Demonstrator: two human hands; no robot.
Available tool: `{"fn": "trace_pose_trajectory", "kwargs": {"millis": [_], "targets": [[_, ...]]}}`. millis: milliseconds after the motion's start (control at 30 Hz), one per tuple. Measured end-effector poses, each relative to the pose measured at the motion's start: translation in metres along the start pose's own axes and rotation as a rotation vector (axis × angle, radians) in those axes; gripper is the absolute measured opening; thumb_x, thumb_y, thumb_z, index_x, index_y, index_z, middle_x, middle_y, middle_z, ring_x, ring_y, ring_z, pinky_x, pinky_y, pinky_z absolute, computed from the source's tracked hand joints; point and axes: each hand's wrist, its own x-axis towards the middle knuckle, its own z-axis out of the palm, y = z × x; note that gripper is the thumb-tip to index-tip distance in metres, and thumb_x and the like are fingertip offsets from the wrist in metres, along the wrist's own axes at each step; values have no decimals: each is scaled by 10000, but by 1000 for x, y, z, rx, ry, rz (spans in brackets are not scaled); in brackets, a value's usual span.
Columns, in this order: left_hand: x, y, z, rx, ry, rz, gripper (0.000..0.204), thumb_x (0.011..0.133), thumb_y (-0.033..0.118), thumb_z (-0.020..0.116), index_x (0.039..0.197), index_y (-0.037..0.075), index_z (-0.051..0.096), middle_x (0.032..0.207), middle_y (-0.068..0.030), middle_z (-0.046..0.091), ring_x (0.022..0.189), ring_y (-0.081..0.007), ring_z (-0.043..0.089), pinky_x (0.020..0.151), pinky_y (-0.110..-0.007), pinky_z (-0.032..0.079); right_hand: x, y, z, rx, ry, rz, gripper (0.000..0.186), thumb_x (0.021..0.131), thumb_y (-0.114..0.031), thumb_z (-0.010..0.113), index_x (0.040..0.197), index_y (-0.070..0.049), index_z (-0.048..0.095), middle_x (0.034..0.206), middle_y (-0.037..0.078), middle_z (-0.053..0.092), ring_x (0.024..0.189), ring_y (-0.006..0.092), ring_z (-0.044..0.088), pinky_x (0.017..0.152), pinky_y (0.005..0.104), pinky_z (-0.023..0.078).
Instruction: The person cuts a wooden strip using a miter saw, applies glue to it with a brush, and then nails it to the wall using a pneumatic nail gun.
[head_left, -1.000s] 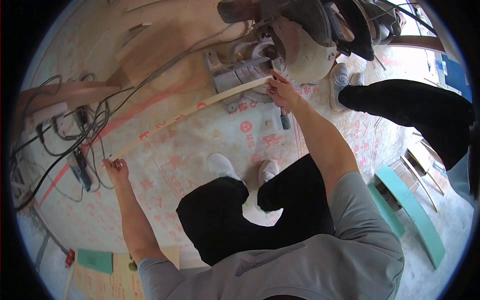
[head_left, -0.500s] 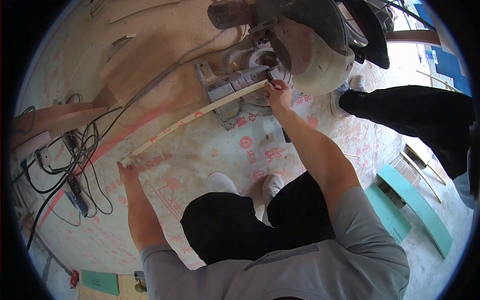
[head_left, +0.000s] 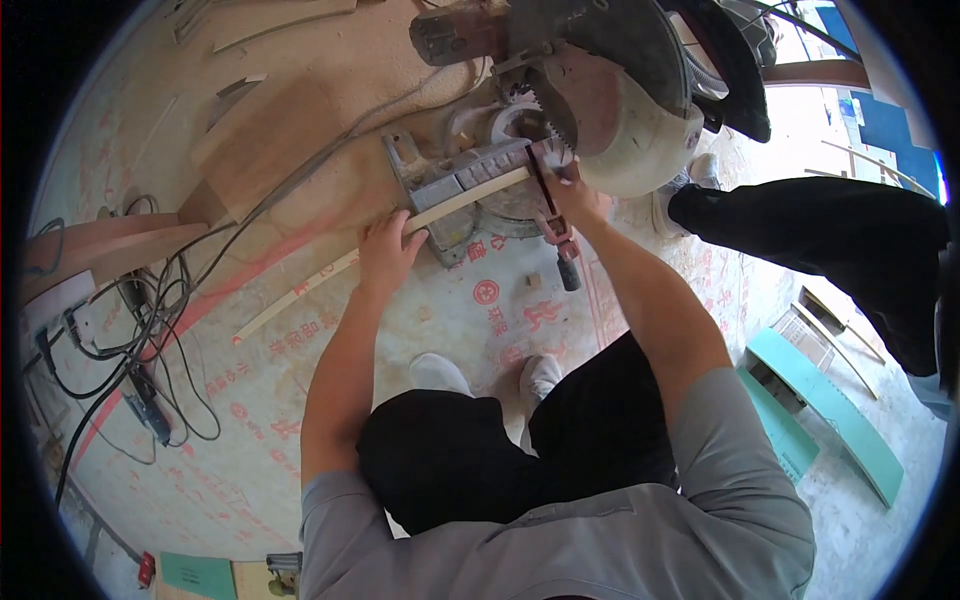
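Note:
A long, thin, pale wooden strip (head_left: 300, 291) runs from the lower left up onto the bed of the miter saw (head_left: 450, 190). My left hand (head_left: 388, 255) is closed around the strip beside the left edge of the saw base. My right hand (head_left: 578, 198) is at the strip's far end, close to the toothed blade (head_left: 556, 110). It is closed at the dark reddish bar of a bar clamp (head_left: 556, 228) with a black handle; its fingers are partly hidden. The strip's right end stops by this bar.
Tangled black cables (head_left: 150, 315) lie at the left. A brown board (head_left: 265, 135) rests among sawdust behind. Another person's leg (head_left: 800, 225) reaches in from the right. Green boards (head_left: 830, 400) lie at lower right. A small wooden block (head_left: 533, 281) lies before the saw.
My left hand has moved from the strip's far left end along it to the saw base. My right hand has shifted slightly right, and the clamp now shows more fully.

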Motion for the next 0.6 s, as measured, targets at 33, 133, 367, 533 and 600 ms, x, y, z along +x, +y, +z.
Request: {"fn": "trace_pose_trajectory", "kwargs": {"millis": [33, 133, 367, 533, 600], "targets": [[5, 3, 3, -8, 15, 14, 448, 908, 377, 679, 1213, 57, 606, 1084, -178, 692, 1061, -356, 630, 927, -469, 450, 8, 31, -7, -107, 135, -176, 506, 843, -459, 669, 1259, -175, 621, 1176, 142, 689, 1115, 356, 639, 928, 454, 492], [28, 27, -3, -131, -169, -83, 398, 916, 369, 675, 1149, 53, 612, 999, -188, 708, 947, -375, 671, 830, -459, 498, 53, 136, -81, -283, 408, -482, 418, 863, -382, 652, 1196, -130, 672, 1068, 177, 719, 1026, 387, 672, 855, 474, 531], [35, 15, -5, -106, -7, -57, 385, 915, 363, 682, 1084, 21, 633, 883, -191, 714, 859, -388, 686, 802, -473, 521, 83, 66, -296, 534, 321, -839, 487, 947, -396, 656, 1314, -87, 574, 1093, 43, 689, 944, 132, 620, 822, 332, 500], [45, 10, -17, -43, -117, -180, 387, 880, 412, 709, 941, 30, 708, 962, -178, 718, 908, -363, 685, 797, -475, 522, 1, -137, -365, 505, -196, -252, 733, 986, -654, 407, 1552, -194, 334, 1465, 167, 483, 1206, 414, 578, 1032, 477, 480], [63, 41, -3, -10, -72, -153, 419, 869, 448, 709, 952, 37, 710, 943, -168, 719, 898, -361, 686, 795, -474, 520, 64, -129, -374, -104, 117, -914, 632, 1008, -579, 425, 1473, -152, 424, 1288, 169, 581, 1026, 330, 631, 906, 441, 517]]}}
